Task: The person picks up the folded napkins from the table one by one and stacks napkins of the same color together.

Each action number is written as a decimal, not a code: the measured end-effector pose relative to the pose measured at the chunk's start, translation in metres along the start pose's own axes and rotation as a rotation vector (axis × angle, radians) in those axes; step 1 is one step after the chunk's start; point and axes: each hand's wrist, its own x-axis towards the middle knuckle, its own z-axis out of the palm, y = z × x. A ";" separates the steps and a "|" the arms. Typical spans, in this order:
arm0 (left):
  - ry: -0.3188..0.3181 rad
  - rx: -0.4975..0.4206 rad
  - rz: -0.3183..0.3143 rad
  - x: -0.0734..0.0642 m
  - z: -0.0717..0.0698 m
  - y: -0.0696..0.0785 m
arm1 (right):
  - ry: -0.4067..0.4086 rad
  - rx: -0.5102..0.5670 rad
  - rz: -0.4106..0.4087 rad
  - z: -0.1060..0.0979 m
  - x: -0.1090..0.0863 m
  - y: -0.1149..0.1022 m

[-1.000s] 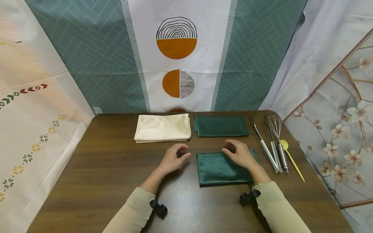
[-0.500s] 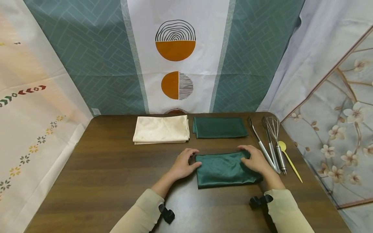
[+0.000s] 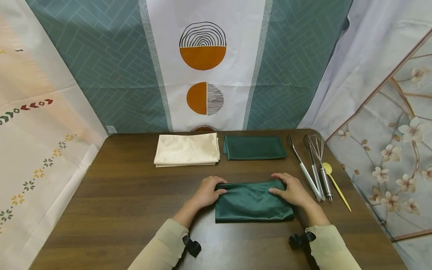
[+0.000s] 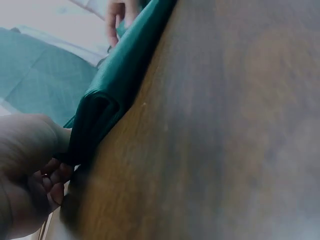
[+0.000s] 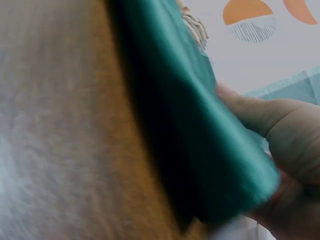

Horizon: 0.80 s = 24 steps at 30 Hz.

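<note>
A folded dark green satin cloth (image 3: pixel 253 204) lies near the middle of the table, its near edge toward me. My left hand (image 3: pixel 206 192) pinches its far left corner, thumb on top and fingers beneath. At the far right corner my right hand (image 3: pixel 291 191) grips it the same way. In the left wrist view the cloth (image 4: pixel 122 65) shows its layered, rounded fold beside the left hand (image 4: pixel 25 155). The right wrist view has the right thumb on the upper face of the cloth (image 5: pixel 200 115), whose end is lifted; some of the right fingers are hidden behind it.
On the brown table (image 3: pixel 118 210), a folded cream cloth (image 3: pixel 187 150) and another folded green cloth (image 3: pixel 256 147) lie along the back edge. At the right lie a whisk (image 3: pixel 323 170), a yellow spoon (image 3: pixel 337 183) and two white-handled utensils (image 3: pixel 308 178). Patterned curtains (image 3: pixel 111 75) hang behind.
Both hands have come to the green cloth's sides and taken hold of its far corners. The cloth has shifted left and slightly toward me, and now lies straighter.
</note>
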 end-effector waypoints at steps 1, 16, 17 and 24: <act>-0.001 0.008 -0.001 -0.001 -0.001 0.000 | -0.011 -0.005 0.008 -0.001 0.000 0.000; -0.091 0.096 0.017 -0.011 -0.013 -0.001 | -0.054 0.065 0.054 0.002 -0.008 0.002; -0.075 0.080 0.012 -0.012 -0.013 -0.001 | -0.061 0.075 0.048 0.002 -0.008 0.002; -0.043 0.023 -0.056 -0.012 -0.016 0.000 | -0.141 0.136 0.069 -0.003 -0.008 0.002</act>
